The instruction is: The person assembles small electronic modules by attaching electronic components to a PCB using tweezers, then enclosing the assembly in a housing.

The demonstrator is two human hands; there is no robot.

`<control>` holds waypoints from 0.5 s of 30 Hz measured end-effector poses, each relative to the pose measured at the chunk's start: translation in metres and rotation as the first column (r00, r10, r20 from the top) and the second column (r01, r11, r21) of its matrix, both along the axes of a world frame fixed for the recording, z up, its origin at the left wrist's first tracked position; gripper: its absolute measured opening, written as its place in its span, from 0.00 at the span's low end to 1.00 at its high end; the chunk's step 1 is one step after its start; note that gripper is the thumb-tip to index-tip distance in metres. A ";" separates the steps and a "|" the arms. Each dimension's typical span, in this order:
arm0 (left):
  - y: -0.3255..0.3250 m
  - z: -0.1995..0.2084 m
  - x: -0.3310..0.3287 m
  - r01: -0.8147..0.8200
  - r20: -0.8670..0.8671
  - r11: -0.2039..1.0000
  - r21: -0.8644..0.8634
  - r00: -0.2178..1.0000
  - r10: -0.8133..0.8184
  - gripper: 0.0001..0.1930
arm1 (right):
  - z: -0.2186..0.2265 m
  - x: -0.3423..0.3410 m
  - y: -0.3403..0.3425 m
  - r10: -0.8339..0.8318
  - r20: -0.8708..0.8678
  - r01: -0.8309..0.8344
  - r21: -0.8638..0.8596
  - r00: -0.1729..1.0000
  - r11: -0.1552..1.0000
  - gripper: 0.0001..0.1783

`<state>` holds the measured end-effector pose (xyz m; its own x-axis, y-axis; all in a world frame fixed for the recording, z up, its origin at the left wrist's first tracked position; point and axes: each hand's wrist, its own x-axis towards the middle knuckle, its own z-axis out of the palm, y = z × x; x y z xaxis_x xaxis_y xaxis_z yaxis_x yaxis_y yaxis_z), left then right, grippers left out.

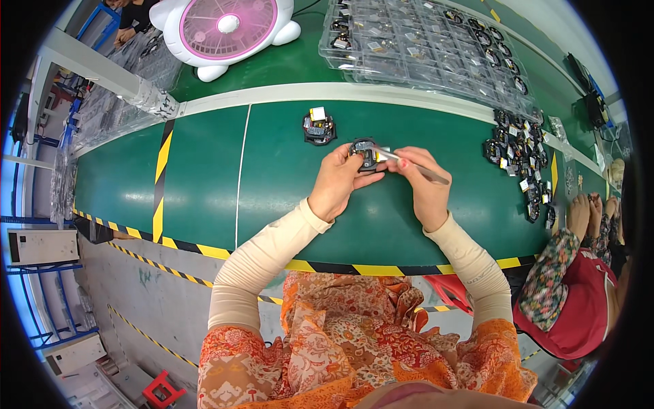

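A small black round electronic module [364,147] is pinched in my left hand [334,183], its open inner side with parts facing up. Metal tweezers [432,175] are gripped in my right hand [424,187], their tip over the module's inside near a white-and-yellow piece [383,155] at its right edge. My fingertips hide part of the module's rim. Whether the tweezer tip touches a part is too small to tell. Slightly farther off to the left, a second black module [319,129] with a white label lies on the green table [286,198].
Many similar modules lie in a heap [514,146] on the right. Beyond a white rail [272,95] stand clear plastic trays [429,44] with modules and a pink-and-white fan [228,27]. Striped tape marks the near table edge. A co-worker's floral sleeve [550,276] shows at right.
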<state>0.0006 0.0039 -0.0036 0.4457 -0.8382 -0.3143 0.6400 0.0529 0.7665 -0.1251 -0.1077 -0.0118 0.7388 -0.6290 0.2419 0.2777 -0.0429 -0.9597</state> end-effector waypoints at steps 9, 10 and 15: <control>0.002 -0.005 0.004 0.006 -0.096 0.994 -0.108 0.995 -0.016 0.13 | 0.016 -0.008 -0.006 -0.138 0.095 0.166 -0.450 0.986 0.878 0.11; 0.002 -0.006 0.004 0.005 -0.096 0.994 -0.108 0.995 -0.016 0.13 | 0.017 -0.010 -0.005 -0.063 0.085 0.097 -0.504 0.994 0.858 0.11; 0.001 -0.005 0.004 0.017 -0.072 0.997 -0.078 0.997 -0.023 0.13 | 0.006 -0.006 -0.006 0.141 -0.033 -0.144 -0.350 0.989 0.926 0.10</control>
